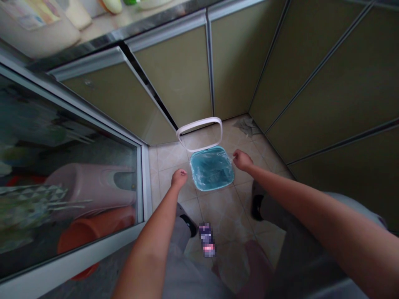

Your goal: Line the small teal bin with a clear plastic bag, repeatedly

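Observation:
A blue bin (215, 189) stands on the tiled floor with a clear plastic bag (212, 168) lining it and lapping over the rim. Its white ring-shaped lid frame (199, 122) is tipped up at the back. By the bin's right rim, my right hand (243, 160) is closed in a pinch on the edge of the plastic bag. My left hand (179, 178) is closed just left of the bin, fingers curled together. Whatever sits between the left fingertips is too small to make out.
Olive cabinet doors (177, 70) enclose the back and right; one at the left is ajar. A glass door with a pale frame (145, 178) stands left. A grey cloth (247, 126) lies in the corner, and a blurred-out item (207, 240) lies between my feet.

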